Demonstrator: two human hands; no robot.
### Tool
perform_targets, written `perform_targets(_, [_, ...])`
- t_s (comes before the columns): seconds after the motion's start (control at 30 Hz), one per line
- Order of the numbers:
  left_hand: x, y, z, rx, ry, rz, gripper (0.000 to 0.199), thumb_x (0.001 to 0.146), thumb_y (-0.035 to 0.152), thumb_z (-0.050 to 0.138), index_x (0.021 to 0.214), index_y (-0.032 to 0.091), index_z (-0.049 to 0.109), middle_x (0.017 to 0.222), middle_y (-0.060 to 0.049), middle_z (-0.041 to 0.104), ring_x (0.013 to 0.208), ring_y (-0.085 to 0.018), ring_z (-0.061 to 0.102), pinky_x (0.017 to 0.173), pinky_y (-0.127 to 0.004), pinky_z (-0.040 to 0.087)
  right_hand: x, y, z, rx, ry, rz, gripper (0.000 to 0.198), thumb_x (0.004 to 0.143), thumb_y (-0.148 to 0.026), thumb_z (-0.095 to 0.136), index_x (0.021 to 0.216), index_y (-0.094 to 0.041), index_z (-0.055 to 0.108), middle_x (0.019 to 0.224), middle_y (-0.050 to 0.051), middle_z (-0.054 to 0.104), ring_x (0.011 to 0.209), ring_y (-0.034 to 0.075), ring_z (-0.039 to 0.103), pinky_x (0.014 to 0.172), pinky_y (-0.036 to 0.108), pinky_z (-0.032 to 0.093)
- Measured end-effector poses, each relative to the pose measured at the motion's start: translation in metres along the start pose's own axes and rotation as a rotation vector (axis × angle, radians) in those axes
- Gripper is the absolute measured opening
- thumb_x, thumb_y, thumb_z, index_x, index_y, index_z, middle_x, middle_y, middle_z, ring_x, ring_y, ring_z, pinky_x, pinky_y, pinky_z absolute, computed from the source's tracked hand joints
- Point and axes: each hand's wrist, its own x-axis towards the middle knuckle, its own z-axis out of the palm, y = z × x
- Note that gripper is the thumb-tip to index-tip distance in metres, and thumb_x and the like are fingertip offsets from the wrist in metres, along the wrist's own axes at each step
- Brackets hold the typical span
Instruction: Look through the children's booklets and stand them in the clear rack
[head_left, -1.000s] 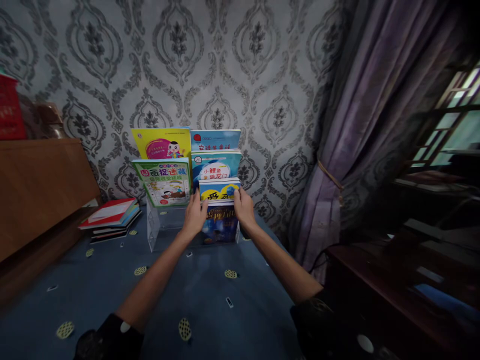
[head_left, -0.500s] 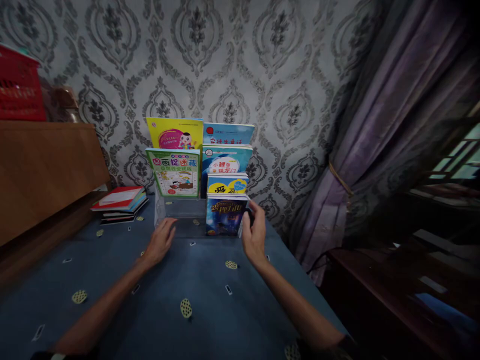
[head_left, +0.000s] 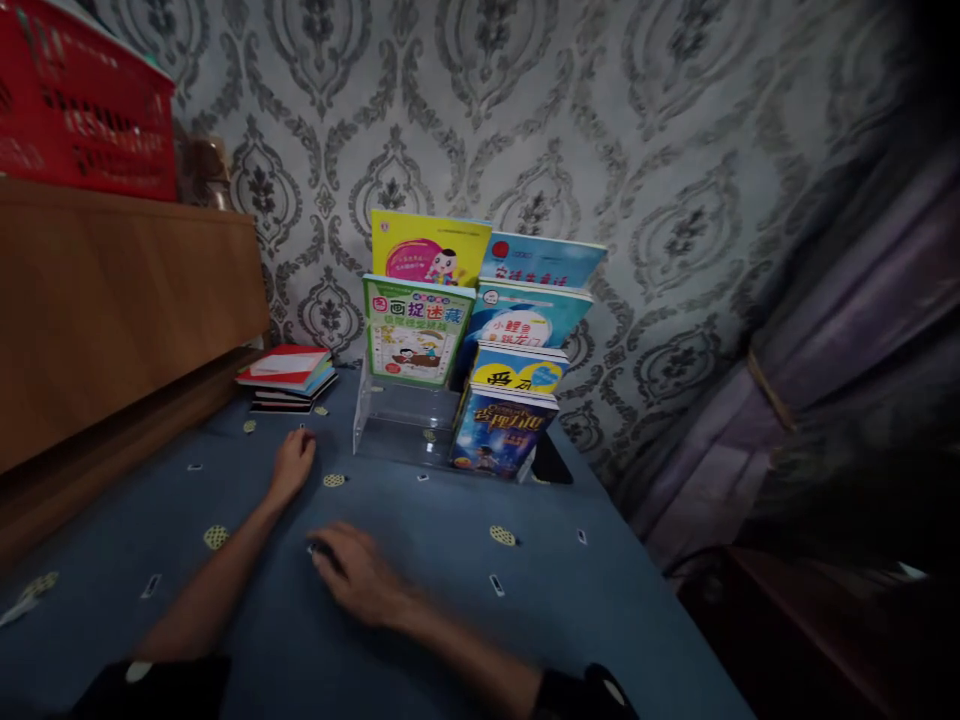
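A clear tiered book rack (head_left: 405,420) stands against the wall, bearing several children's books. My left hand (head_left: 292,465) is over the table to the left of the rack, near a small pile of books (head_left: 289,368); nothing shows in its loosely stretched fingers. Slightly blurred, my right hand (head_left: 358,575) hovers in front of the rack with thumb and fingers apart, holding nothing. On the rack's left side are a yellow book (head_left: 420,245) and a green-edged picture book (head_left: 416,335). Stepped down its right side are blue books (head_left: 536,318), a yellow-and-blue one (head_left: 517,370) and a dark blue one (head_left: 502,430).
A wooden cabinet (head_left: 127,310) borders the table on the left, with a red plastic basket (head_left: 97,120) on top. A dark flat object (head_left: 553,462) lies behind the rack's right end. Past the table's right edge hangs a tied purple curtain (head_left: 739,470).
My right hand has left the dark blue book and swung left and toward me. My left hand has moved left, away from the rack. The view has turned left and tilted.
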Motion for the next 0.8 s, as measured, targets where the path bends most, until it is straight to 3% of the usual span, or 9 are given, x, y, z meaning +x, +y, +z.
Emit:
perform_targets(0.13, [0.0,-0.004,0.009,0.035,-0.019,0.013,0.021,0.083,0.021,0.044,0.095,0.019,0.062,0.092,-0.007,0.067,0.09,-0.024,0.065,0.088,-0.039,0.053,0.004,-0.003,0.023,-0.008,0.002,-0.05,0.027,0.097,-0.019,0.05,0.122,-0.018,0.062,0.119,0.009,0.07,0.117,0.019,0.061,0.115,0.041,0.039])
perform_targets(0.33, [0.016,-0.008,0.009,0.128,0.0,0.034,0.024,0.086,0.017,0.044,0.1,0.019,0.063,0.101,-0.009,0.067,0.097,-0.023,0.064,0.092,-0.038,0.052,0.004,0.002,0.018,0.102,0.016,-0.122,0.025,0.097,-0.015,0.049,0.117,-0.019,0.062,0.115,0.008,0.071,0.112,0.019,0.063,0.112,0.041,0.041])
perform_targets(0.47, [0.039,-0.007,-0.001,0.212,0.041,0.051,0.03,0.09,0.019,0.042,0.114,0.018,0.061,0.12,-0.015,0.062,0.119,-0.029,0.056,0.104,-0.044,0.044,0.004,0.001,0.016,0.11,0.003,-0.128,0.023,0.097,-0.016,0.048,0.114,-0.021,0.063,0.114,0.007,0.071,0.111,0.019,0.063,0.11,0.041,0.043])
perform_targets(0.6, [0.074,-0.008,-0.011,0.366,0.051,0.089,0.046,0.089,0.022,0.046,0.134,0.015,0.051,0.147,-0.021,0.046,0.138,-0.035,0.04,0.112,-0.054,0.032,0.003,0.003,0.019,0.107,-0.021,-0.107,0.023,0.097,-0.017,0.048,0.115,-0.021,0.062,0.116,0.007,0.07,0.112,0.018,0.063,0.113,0.041,0.04])
perform_targets(0.7, [0.105,-0.011,-0.018,0.548,-0.026,0.147,0.06,0.088,0.025,0.05,0.146,0.012,0.04,0.158,-0.023,0.035,0.148,-0.037,0.027,0.115,-0.06,0.023,0.003,0.005,0.02,0.094,-0.002,-0.112,0.023,0.096,-0.016,0.049,0.113,-0.022,0.063,0.112,0.007,0.071,0.107,0.018,0.064,0.108,0.037,0.043])
perform_targets(0.8, [0.13,-0.016,-0.025,0.633,-0.18,0.17,0.062,0.089,0.03,0.049,0.147,0.009,0.039,0.158,-0.025,0.035,0.149,-0.039,0.023,0.113,-0.066,0.023,0.004,0.006,0.019,0.084,-0.005,-0.124,0.023,0.094,-0.014,0.049,0.109,-0.022,0.065,0.108,0.007,0.072,0.102,0.018,0.064,0.102,0.034,0.047])
